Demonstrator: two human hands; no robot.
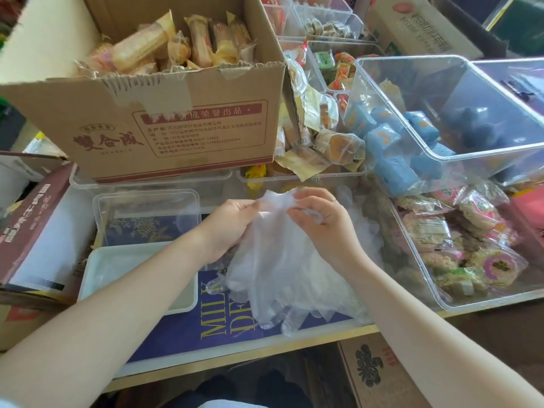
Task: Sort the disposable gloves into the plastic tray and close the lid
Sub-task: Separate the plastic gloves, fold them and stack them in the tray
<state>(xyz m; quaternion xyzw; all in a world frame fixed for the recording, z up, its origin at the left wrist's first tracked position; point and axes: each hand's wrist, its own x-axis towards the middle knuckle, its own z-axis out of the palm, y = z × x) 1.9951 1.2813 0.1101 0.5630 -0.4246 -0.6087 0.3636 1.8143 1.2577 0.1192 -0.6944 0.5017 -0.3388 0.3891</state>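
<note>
A bunch of thin clear disposable gloves [282, 269] hangs over the blue table mat, their fingers reaching down toward the front edge. My left hand [229, 228] grips the bunch at its upper left, and my right hand [321, 222] pinches the cuff edge at the top right. A white plastic tray [97, 278] lies to the left under my left forearm. Behind it lies a clear plastic lid [147, 207], flat on the mat.
A big cardboard box [164, 125] of wrapped snacks stands behind the lid. Clear bins of snacks crowd the right side: blue packets [394, 142] and rice cakes [459, 245]. A dark red box [32, 225] sits at the left. The table's front edge [265, 351] runs below.
</note>
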